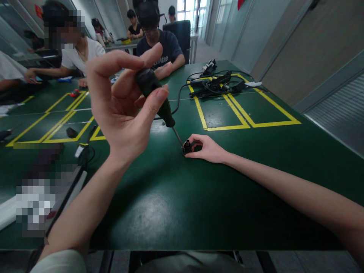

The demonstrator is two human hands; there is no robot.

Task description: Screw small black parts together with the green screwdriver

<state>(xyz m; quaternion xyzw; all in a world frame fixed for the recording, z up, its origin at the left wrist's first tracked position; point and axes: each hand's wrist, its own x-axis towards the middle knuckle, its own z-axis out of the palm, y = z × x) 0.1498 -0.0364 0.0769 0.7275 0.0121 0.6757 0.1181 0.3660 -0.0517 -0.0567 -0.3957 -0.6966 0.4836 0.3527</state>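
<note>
My left hand is raised at the left of centre, its fingers round the dark handle of a screwdriver. The thin shaft slants down to the right, and its tip meets or nearly meets a small black part on the green table. From the right, my right hand pinches that black part between thumb and fingers, low at the tabletop. The exact contact between tip and part is too small to tell.
Tangled black cables and parts lie at the back right on yellow tape outlines. A black cable with a tag and a long pale object are at the left. People sit across the table.
</note>
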